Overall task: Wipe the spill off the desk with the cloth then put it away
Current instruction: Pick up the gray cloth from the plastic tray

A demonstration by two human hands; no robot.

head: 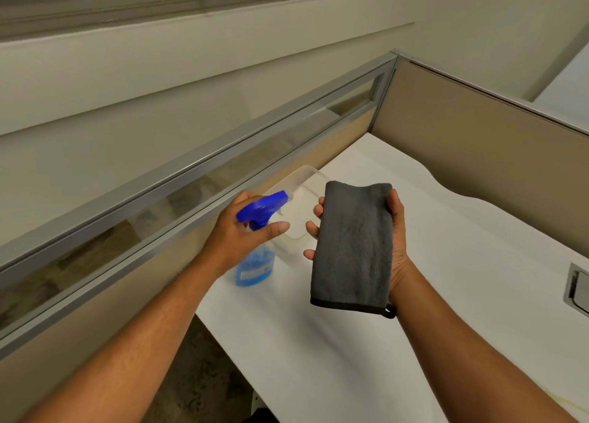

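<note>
Now the right hand (396,247) is gripping the folded grey cloth (352,247) above the white desk (446,263), thumb on one edge, fingertips wrapping the other. That cloth is looking soft, light and floppy, so pinching across the fold is probably suiting it best. Meanwhile the left hand (242,228) is curling partly open around the blue spray bottle (256,263), which is standing beside a clear plastic tub (306,183). No spill is showing.
</note>
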